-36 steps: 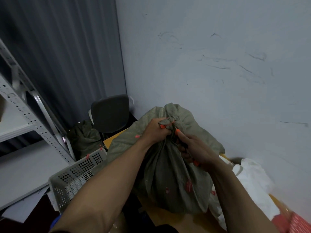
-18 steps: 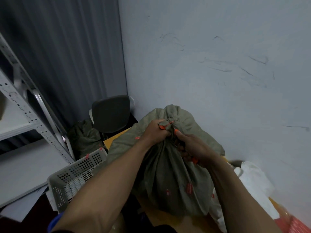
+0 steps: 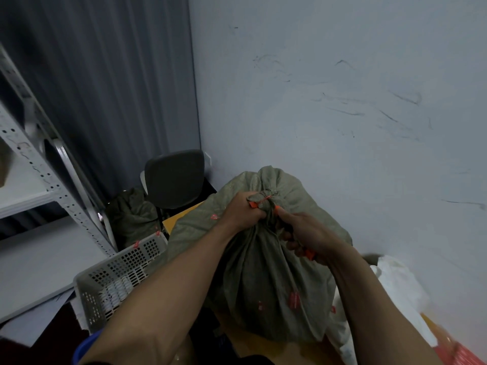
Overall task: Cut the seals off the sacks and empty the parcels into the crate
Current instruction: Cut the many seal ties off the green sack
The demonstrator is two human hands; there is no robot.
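Two hands were closed at the upright sack's (image 3: 263,285) neck on the counter (image 3: 263,347): the neck was gripped by the left hand (image 3: 243,210) just under the seal (image 3: 263,199), an orange-handled cutter (image 3: 309,255) held beside it by the right hand (image 3: 307,233).

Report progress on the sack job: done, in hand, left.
Done: nothing plain to see; what the crate holds is hidden behind its wall. In hand: the left hand grips the tied neck of the green sack by the orange seal, while the right hand holds an orange-handled tool at it. Left: cutting that seal, emptying this sack, then the second sack beside the chair.
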